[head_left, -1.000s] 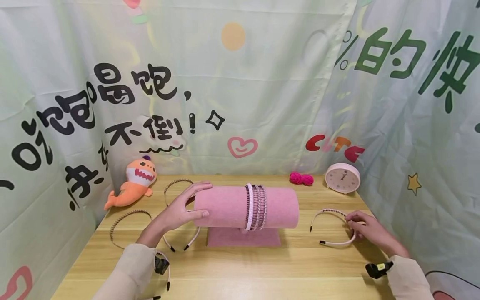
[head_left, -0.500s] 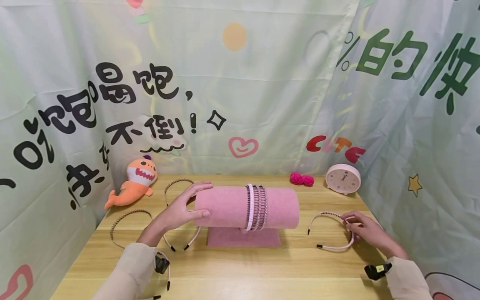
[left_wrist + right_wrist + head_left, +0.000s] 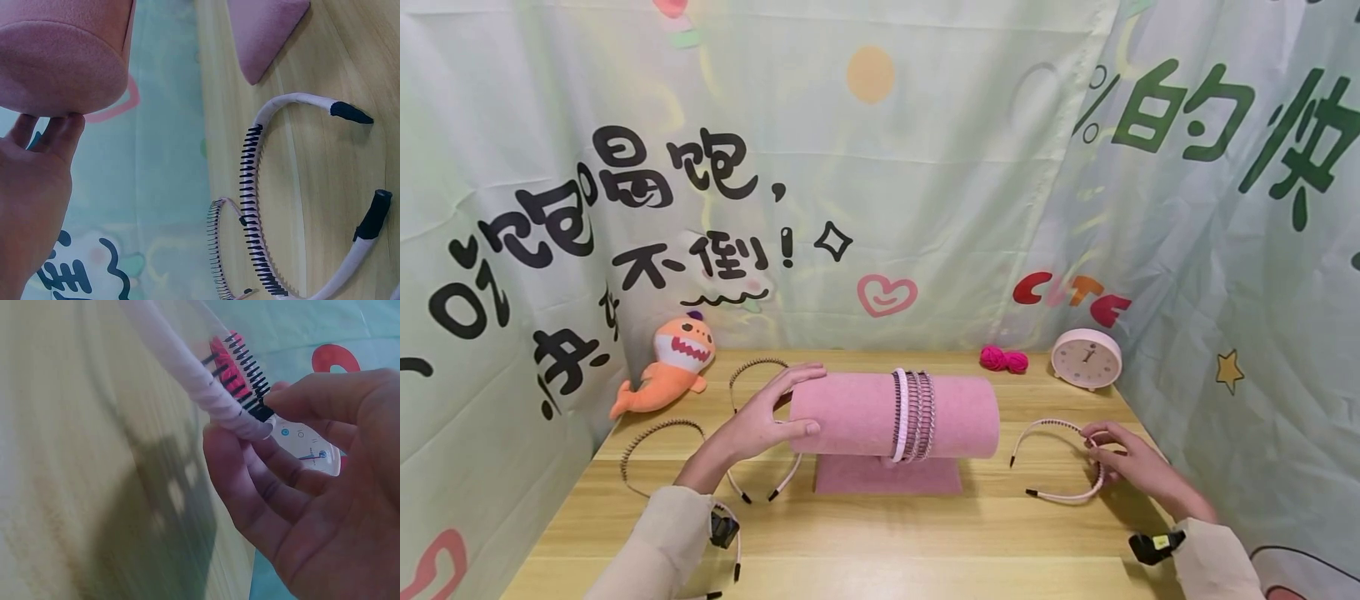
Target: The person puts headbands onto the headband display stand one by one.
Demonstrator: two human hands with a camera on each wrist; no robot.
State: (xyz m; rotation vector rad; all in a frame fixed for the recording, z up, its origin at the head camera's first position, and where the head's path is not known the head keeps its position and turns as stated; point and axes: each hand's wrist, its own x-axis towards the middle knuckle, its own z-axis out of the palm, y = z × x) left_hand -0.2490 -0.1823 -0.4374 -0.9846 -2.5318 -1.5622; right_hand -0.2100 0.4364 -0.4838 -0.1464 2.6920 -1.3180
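Observation:
My left hand (image 3: 760, 425) holds the left end of a pink, fabric-covered roll-shaped display stand (image 3: 842, 412), thumb across its front and fingers over the top. Around the roll sit several headbands side by side, a white one (image 3: 901, 417) leftmost and dark, toothed ones to its right. At the right, my right hand (image 3: 1138, 467) pinches a pale pink toothed headband (image 3: 1071, 498) between thumb and fingers, its two black-tipped ends pointing left toward the stand. In the right wrist view the wrapped band (image 3: 169, 362) hangs over the wood with its shadow below.
More toothed headbands lie left of the stand, one (image 3: 250, 187) near my left hand and another (image 3: 662, 423) farther left. An orange shark plush (image 3: 673, 367) sits at the back left. Pink yarn (image 3: 1002, 358) and a round clock (image 3: 1086, 357) stand at the back right, before a printed curtain (image 3: 955, 167).
My right hand has drifted slightly left with the pale pink headband, bringing its ends a little closer to the stand. The left hand keeps its place on the roll.

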